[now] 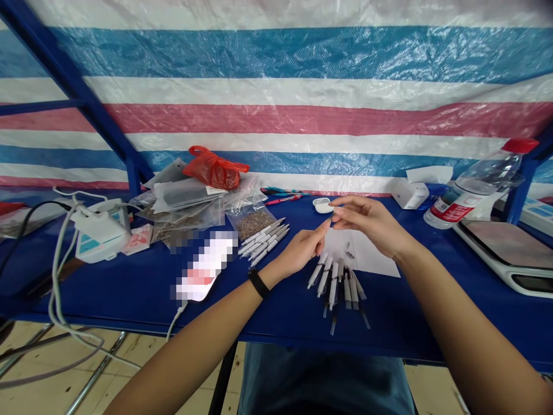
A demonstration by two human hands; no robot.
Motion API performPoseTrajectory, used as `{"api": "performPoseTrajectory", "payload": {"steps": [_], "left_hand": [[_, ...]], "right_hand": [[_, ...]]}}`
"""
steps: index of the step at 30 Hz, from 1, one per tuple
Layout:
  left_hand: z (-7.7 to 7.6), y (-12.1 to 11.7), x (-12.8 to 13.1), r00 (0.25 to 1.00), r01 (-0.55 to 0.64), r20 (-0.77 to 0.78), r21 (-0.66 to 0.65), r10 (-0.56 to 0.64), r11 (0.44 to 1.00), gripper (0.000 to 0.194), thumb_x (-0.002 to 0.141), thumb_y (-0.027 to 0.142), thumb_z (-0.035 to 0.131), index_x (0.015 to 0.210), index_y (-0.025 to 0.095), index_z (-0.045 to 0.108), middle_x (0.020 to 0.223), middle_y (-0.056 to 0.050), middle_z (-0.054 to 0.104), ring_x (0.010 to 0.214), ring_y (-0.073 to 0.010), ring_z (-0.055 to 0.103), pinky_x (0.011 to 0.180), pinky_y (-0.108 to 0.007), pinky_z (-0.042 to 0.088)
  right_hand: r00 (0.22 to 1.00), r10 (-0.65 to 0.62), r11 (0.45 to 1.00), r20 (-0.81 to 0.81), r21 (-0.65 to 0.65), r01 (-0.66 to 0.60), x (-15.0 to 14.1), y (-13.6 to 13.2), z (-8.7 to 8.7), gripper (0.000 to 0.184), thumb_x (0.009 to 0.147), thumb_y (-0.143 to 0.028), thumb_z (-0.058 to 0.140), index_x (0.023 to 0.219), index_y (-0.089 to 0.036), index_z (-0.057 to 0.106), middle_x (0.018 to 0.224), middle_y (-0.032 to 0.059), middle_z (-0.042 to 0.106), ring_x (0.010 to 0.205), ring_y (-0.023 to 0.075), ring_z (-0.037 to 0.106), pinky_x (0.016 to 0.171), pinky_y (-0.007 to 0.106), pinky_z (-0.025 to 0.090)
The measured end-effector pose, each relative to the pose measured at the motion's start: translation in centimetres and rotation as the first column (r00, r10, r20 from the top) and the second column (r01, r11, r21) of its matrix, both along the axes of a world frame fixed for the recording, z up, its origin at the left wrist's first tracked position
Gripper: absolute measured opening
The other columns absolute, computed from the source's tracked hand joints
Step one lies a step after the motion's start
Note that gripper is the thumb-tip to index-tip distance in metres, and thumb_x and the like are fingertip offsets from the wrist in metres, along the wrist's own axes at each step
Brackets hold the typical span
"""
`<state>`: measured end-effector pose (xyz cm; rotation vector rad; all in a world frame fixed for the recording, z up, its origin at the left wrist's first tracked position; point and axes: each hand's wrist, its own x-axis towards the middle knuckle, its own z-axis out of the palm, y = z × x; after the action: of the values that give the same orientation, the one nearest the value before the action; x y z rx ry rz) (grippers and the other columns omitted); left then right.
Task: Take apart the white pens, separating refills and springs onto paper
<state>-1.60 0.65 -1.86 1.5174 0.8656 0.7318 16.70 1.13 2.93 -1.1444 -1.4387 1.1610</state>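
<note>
Black wristband on left wrist, bare forearms, blue clothing (probably trousers)

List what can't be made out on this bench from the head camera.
Head view:
Phone: screen hidden by a pixelated blur.
Small item on the white paper: too small to identify.
Clear bag: contents too small to identify.
Between the left hand and right hand: too small to tell whether the fingertips hold anything.
Electronic scale: cut off by the right edge.
</note>
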Motion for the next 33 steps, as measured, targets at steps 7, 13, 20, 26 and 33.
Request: {"api": "performPoseTrajectory", "payload": {"steps": [7, 13, 20, 26, 33], "left_hand": [[-0.1, 0.0, -0.2, 1.0, 0.003, 0.008, -0.005, -0.003, 1.0, 0.074, 0.09, 0.086, 0.037, 0.055, 0.02, 0.041, 0.048, 0.007, 0.025, 0.044, -0.0073, 0.022, 0.047, -0.027, 0.016], [0.1, 0.0, -0.1, 1.0, -0.002, 0.027, -0.029, 0.003, 1.0, 0.076, 0.084, 0.09, 0.041, 0.054, 0.02, 0.04, 0.047, 0.008, 0.023, 0.042, -0.0061, 0.021, 0.046, -0.027, 0.014], [0.1, 0.2, 0.2, 1.0, -0.01, 0.007, -0.048, 0.01, 0.999, 0.076, 0.086, 0.089, 0.041, 0.053, 0.021, 0.039, 0.048, 0.007, 0.022, 0.042, -0.0062, 0.019, 0.046, -0.028, 0.012], [0.3, 0.1, 0.1, 1.0, 0.002, 0.001, -0.043, -0.002, 0.999, 0.076, 0.086, 0.089, 0.04, 0.054, 0.02, 0.04, 0.048, 0.007, 0.025, 0.043, -0.0064, 0.02, 0.047, -0.028, 0.014], [0.5, -0.1, -0.1, 1.0, 0.022, 0.004, -0.033, -0.021, 0.999, 0.076, 0.086, 0.09, 0.037, 0.055, 0.021, 0.039, 0.049, 0.007, 0.025, 0.043, -0.0067, 0.02, 0.048, -0.029, 0.017]], "right_hand": [[0.852, 0.233, 0.973, 0.47, -0.11, -0.205, 3.1, 0.2, 0.4, 0.046, 0.071, -0.055, 0.08, 0.1, -0.019, 0.073, 0.087, 0.006, 0.074, 0.076, 0.0208, 0.067, 0.071, 0.035, 0.052], [0.561, 0.395, 0.918, 0.727, -0.297, -0.262, 3.4, -0.1, 0.7, 0.035, 0.072, -0.048, 0.073, 0.093, -0.02, 0.072, 0.08, 0.0044, 0.071, 0.073, 0.0212, 0.063, 0.066, 0.032, 0.043], [0.45, 0.635, 0.772, 0.628, -0.536, -0.341, 1.7, -1.0, 1.0, 0.043, 0.064, -0.042, 0.08, 0.1, -0.02, 0.071, 0.079, 0.0014, 0.07, 0.071, 0.0209, 0.064, 0.064, 0.03, 0.044], [0.445, 0.566, 0.824, 0.694, -0.459, -0.331, 0.7, -1.3, 0.9, 0.034, 0.065, -0.041, 0.079, 0.09, -0.02, 0.07, 0.077, 0.0013, 0.069, 0.074, 0.0215, 0.065, 0.066, 0.029, 0.043], [0.469, 0.527, 0.849, 0.709, -0.413, -0.331, 0.8, -1.2, 0.4, 0.028, 0.072, -0.044, 0.076, 0.089, -0.022, 0.072, 0.078, 0.003, 0.071, 0.072, 0.0216, 0.065, 0.063, 0.03, 0.044]]}}
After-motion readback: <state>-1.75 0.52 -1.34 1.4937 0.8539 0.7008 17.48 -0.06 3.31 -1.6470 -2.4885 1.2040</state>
